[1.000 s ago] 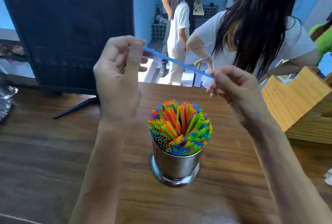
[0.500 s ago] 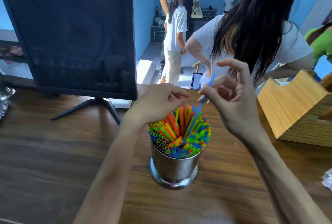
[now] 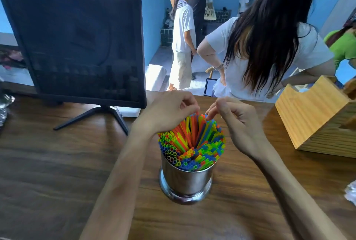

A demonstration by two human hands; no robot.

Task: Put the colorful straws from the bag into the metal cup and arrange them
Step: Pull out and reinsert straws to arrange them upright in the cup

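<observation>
A shiny metal cup (image 3: 185, 181) stands upright on the wooden table (image 3: 57, 162), packed with colorful straws (image 3: 192, 143) in orange, yellow, green and blue that fan outward. My left hand (image 3: 167, 112) hovers over the far left of the bundle, and its thumb and forefinger pinch the tip of an orange straw. Over the far right side is my right hand (image 3: 235, 122), its forefinger tip touching the tops of the blue straws while the other fingers stay loosely curled. No loose straw is in either hand.
A dark monitor (image 3: 77, 47) on a stand sits at the back left. A wooden box (image 3: 316, 118) stands at the right. Crinkled clear plastic (image 3: 351, 191) lies at the right edge, foil (image 3: 4, 104) at the left edge. People stand beyond the table.
The blue straw I held stretched between both hands went down into the cup. Both hands dropped onto the straw tops.
</observation>
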